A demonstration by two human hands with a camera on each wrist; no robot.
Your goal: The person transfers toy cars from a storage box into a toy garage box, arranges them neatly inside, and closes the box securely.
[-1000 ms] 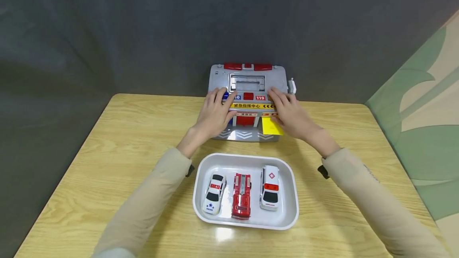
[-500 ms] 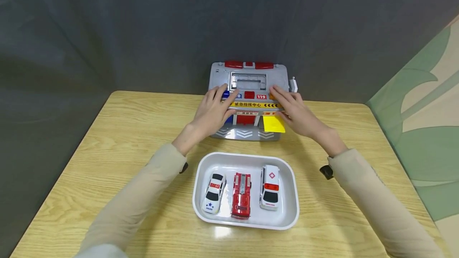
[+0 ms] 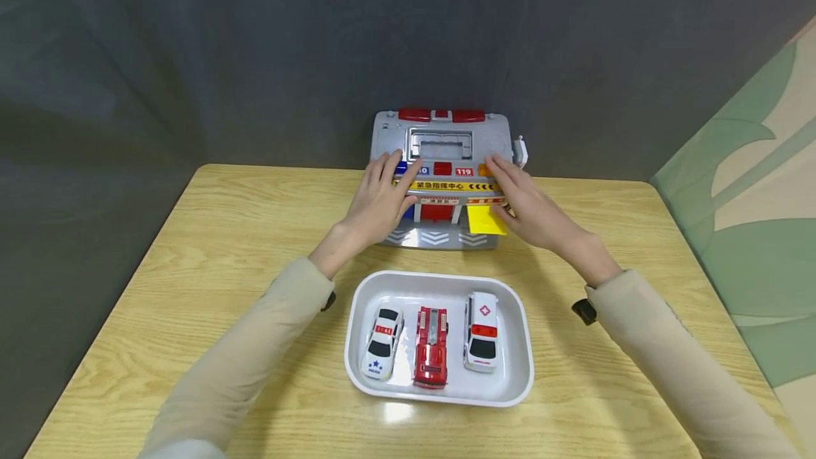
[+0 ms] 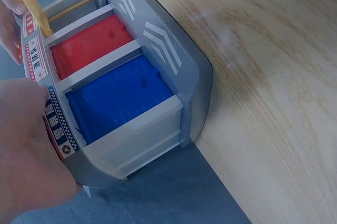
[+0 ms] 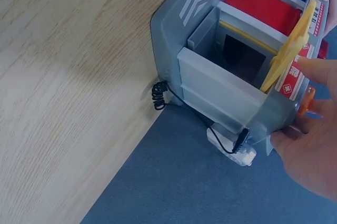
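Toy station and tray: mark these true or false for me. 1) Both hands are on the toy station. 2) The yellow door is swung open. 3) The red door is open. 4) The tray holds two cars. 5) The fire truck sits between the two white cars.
1) True: the left hand and the right hand both rest on the toy station.
2) True: the yellow door is swung up, and the right wrist view shows its bay open.
3) False: the red door is closed, and so is the blue door.
4) False: the tray holds three: a police car, a fire truck and an ambulance.
5) True: the fire truck is in the middle.
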